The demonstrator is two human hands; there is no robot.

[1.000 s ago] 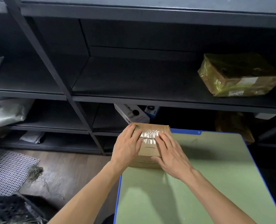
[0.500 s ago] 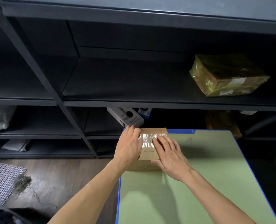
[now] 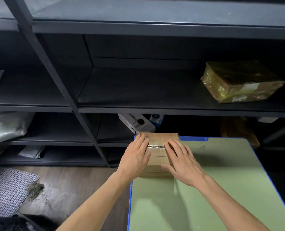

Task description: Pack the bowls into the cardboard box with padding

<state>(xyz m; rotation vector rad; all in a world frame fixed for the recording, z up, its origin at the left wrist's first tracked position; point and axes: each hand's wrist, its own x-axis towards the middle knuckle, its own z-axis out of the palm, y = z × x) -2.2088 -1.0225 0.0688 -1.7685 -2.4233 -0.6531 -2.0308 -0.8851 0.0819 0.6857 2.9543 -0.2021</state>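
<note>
Cardboard box (image 3: 157,158), taped seam crosswise, at tabletop's (image 3: 205,197) far-left corner; left hand (image 3: 135,158) and right hand (image 3: 184,165) lie flat, open, on top.

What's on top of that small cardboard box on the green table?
The left hand and right hand lie flat on the cardboard box, either side of shiny tape across its closed flaps. Its contents are hidden.

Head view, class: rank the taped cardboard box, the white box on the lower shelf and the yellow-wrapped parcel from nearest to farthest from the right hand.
1. cardboard box: directly under the right hand, touching it.
2. white box: on the lower shelf, just beyond the cardboard box.
3. yellow-wrapped parcel: on the upper shelf, far right.
</note>
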